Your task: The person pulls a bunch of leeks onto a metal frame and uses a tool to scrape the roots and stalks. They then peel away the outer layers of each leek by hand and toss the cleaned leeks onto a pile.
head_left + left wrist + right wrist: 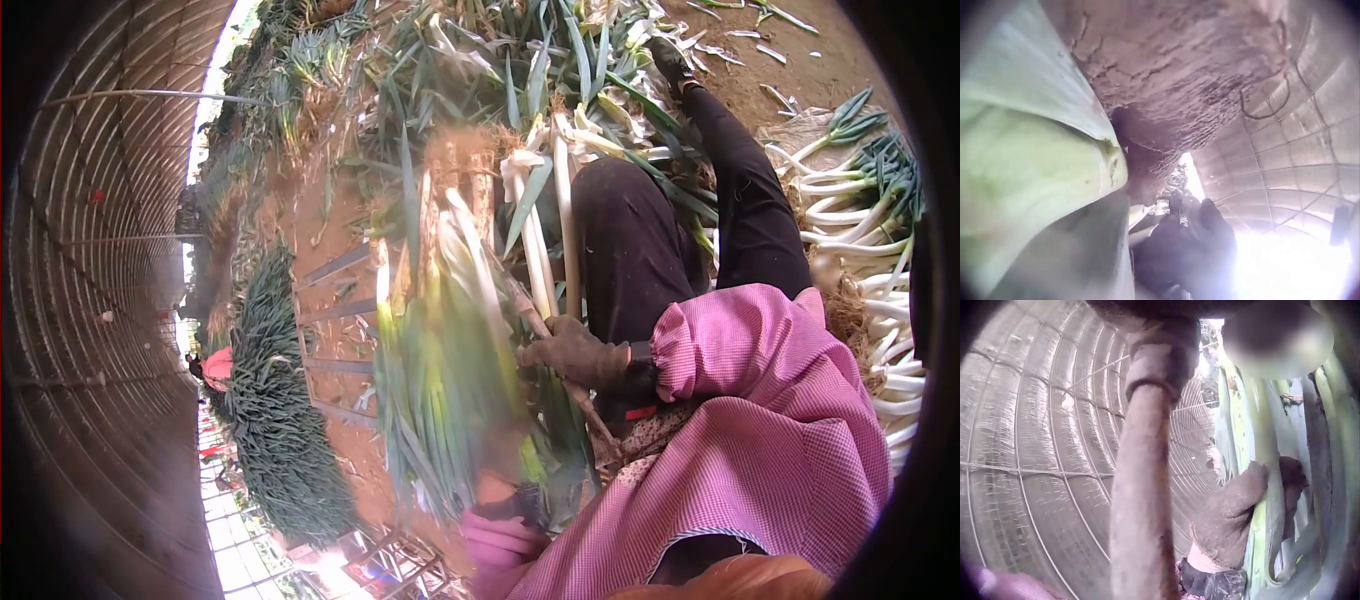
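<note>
Clearly the bundle of green onions is the centre of things: a thick sheaf of long stalks held upright across the person's lap, white bases and roots up, green leaves down. One gloved hand is curled round the sheaf at its middle, on the side nearest the pink sleeve. By its place I take it for the right hand, though the head view is turned and I cannot be sure. The other hand sits below the sheaf at its leafy end, blurred, so I cannot tell whether its fingers grip or only steady; the left wrist view shows dark gloved fingers beside a pale stalk, no clearer.

The risk, as I judge it: a one-handed hold on so fat a sheaf may let outer stalks slide free and drop on the soil beside it, or bend and snap the leaves. Trimmed onions lie well apart from the sheaf, beyond the knees.

No brand, label or writing can be read anywhere
</note>
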A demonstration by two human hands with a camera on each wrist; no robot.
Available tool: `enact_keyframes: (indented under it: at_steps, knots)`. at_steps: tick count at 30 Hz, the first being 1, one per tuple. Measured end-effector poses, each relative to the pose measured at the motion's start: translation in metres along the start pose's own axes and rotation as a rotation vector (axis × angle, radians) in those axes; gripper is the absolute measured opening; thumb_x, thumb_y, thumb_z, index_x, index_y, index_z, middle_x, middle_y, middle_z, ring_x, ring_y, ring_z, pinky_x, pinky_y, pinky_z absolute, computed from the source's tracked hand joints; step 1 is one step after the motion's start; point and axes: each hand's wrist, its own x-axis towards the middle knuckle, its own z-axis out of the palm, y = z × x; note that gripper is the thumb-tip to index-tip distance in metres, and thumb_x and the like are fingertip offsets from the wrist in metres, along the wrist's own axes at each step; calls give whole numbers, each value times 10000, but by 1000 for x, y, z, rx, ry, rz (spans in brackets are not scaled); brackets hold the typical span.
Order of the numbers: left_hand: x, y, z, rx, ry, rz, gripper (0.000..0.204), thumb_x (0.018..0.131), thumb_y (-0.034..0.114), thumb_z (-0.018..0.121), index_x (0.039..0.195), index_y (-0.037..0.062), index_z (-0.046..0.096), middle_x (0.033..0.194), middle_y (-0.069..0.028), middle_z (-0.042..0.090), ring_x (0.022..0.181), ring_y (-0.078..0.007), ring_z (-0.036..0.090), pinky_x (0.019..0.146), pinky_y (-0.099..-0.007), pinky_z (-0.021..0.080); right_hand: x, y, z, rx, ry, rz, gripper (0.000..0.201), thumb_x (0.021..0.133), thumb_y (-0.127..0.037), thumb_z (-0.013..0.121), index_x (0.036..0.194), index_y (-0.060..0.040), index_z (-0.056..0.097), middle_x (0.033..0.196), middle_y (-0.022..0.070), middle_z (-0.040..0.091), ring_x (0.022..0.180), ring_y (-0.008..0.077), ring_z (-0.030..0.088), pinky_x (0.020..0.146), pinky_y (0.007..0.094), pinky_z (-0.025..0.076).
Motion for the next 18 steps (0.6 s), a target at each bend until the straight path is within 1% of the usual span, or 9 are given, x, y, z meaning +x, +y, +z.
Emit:
enact_keyframes:
  at_steps: [2, 5, 8, 10, 12, 13, 15, 16, 18]
  knots:
    - [-12, -7, 9, 18, -34, 32, 386, 786, 339, 629, 1033, 44, 597, 954, -201, 603, 880, -358, 596, 751, -429, 459, -2, -6, 2, 88, 6, 106, 285, 729, -179, 667, 876, 59, 614, 782, 113, 647, 720, 185, 628, 670, 297, 493]
    - [-27, -20, 18, 43, -104, 78, 366, 786, 333, 629, 1013, 46, 606, 933, -200, 605, 866, -356, 598, 739, -428, 459, -9, -28, 1, 38, 39, 151, 272, 735, -194, 663, 846, 51, 621, 764, 109, 641, 714, 186, 620, 671, 297, 487]
    - [-41, -30, 24, 61, -152, 112, 346, 787, 327, 629, 992, 49, 615, 913, -198, 608, 852, -355, 601, 726, -428, 460, 13, 0, 0, 70, 0, -1, 277, 733, -213, 664, 820, 47, 624, 743, 98, 627, 664, 183, 606, 614, 309, 487]
    - [-44, -35, 26, 72, -167, 119, 334, 787, 324, 628, 978, 50, 622, 899, -197, 610, 843, -353, 602, 717, -427, 460, 39, 21, -7, -396, -61, -409, 289, 733, -218, 664, 829, 51, 621, 739, 94, 619, 627, 181, 593, 575, 310, 481]
    - [-51, -37, 29, 76, -169, 122, 321, 788, 320, 628, 964, 51, 628, 886, -195, 612, 834, -352, 604, 709, -427, 460, 49, 23, -10, -528, -47, -506, 295, 732, -217, 664, 835, 55, 618, 737, 94, 613, 605, 180, 585, 547, 312, 478]
    - [-54, -37, 29, 76, -162, 117, 315, 788, 318, 628, 958, 52, 631, 879, -195, 613, 829, -352, 605, 705, -426, 460, 52, 17, -7, -426, 0, -402, 295, 732, -214, 664, 837, 57, 617, 738, 96, 612, 601, 179, 583, 540, 313, 477]
    - [-64, -34, 33, 71, -112, 76, 303, 788, 314, 628, 944, 54, 637, 865, -194, 615, 820, -351, 606, 696, -426, 461, 49, 5, -5, -301, 36, -254, 294, 733, -210, 662, 840, 60, 616, 734, 103, 612, 591, 177, 582, 524, 313, 476]
    - [-67, -31, 34, 61, -71, 41, 298, 788, 312, 628, 937, 54, 640, 859, -193, 616, 815, -350, 607, 692, -426, 461, 44, -1, -6, -276, 26, -210, 293, 735, -208, 661, 841, 61, 616, 731, 108, 613, 584, 176, 581, 515, 311, 475]
    - [-72, -14, 34, 13, 22, -63, 294, 785, 313, 634, 890, 38, 631, 771, -207, 601, 769, -360, 606, 656, -437, 446, 42, -1, -5, -210, 13, -151, 290, 738, -207, 658, 835, 63, 616, 721, 114, 613, 560, 173, 577, 486, 305, 469]
